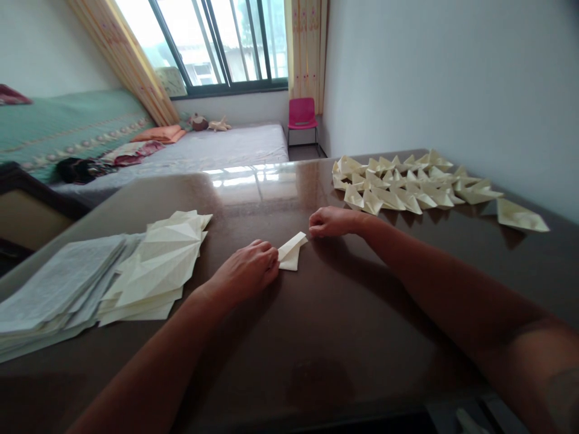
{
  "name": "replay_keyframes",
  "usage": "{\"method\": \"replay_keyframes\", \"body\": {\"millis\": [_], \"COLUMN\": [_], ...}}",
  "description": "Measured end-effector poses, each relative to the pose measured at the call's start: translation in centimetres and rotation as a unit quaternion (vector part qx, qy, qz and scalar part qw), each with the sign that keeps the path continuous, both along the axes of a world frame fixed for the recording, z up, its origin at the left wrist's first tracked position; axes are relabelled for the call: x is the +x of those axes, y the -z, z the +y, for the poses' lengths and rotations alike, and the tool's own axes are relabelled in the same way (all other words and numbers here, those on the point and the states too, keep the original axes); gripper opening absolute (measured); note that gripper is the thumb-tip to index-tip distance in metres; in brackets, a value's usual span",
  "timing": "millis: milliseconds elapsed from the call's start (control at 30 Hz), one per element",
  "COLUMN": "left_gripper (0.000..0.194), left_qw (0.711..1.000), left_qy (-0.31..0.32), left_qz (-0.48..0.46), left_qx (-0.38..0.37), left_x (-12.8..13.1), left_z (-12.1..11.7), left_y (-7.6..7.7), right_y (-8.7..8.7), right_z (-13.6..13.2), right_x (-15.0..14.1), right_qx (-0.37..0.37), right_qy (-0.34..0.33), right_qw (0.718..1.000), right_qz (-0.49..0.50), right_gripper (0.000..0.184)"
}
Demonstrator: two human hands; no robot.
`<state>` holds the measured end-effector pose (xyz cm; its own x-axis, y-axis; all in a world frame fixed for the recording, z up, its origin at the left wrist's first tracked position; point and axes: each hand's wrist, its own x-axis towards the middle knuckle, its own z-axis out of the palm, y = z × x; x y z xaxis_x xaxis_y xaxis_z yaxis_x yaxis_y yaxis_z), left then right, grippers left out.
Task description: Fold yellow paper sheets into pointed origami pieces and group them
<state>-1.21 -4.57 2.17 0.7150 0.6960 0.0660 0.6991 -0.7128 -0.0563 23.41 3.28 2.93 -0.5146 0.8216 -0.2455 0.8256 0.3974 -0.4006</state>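
Note:
A small folded piece of cream paper (289, 258) lies on the brown glossy table, with a narrow flap running up to its right. My left hand (253, 265) is closed on the paper's left end, fingers bent and pressed together. Just past its right tip is my right hand (332, 222), curled near the table with a small gap to the paper. Whether its fingers pinch anything is hidden. Several folded paper boats (398, 184) stand in rows at the back right, and one more boat (521, 216) sits apart at their right end.
On the left of the table (253, 367), creased cream sheets (167, 253) overlap a stack of greyish paper (58, 280). A wall (443, 78) borders the right side. Beyond the table are a bed (239, 141) and a pink chair (301, 113) under the window.

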Motion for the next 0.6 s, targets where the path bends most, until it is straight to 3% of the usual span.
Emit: {"method": "replay_keyframes", "body": {"millis": [133, 300, 433, 600], "left_gripper": [0.029, 0.025, 0.025, 0.038], "left_qw": [0.994, 0.987, 0.987, 0.986], "left_qy": [-0.056, -0.107, -0.105, -0.104], "left_qz": [0.004, 0.014, -0.004, -0.022], "left_qx": [0.09, 0.119, 0.123, 0.131], "left_x": [2.4, 4.0, 3.9, 4.0], "left_z": [-0.2, 0.2, 0.6, 0.4], "left_y": [1.4, 2.2, 2.5, 2.5], "right_y": [0.5, 1.2, 1.4, 1.3], "right_z": [-0.1, 0.0, 0.1, 0.2], "right_x": [-0.1, -0.3, -0.2, -0.2], "right_qx": [-0.059, -0.121, -0.138, -0.131], "right_qy": [0.017, 0.046, 0.05, 0.047], "right_qw": [0.996, 0.984, 0.979, 0.981], "right_qz": [0.067, 0.125, 0.142, 0.134], "right_gripper": [0.02, 0.019, 0.019, 0.018]}}
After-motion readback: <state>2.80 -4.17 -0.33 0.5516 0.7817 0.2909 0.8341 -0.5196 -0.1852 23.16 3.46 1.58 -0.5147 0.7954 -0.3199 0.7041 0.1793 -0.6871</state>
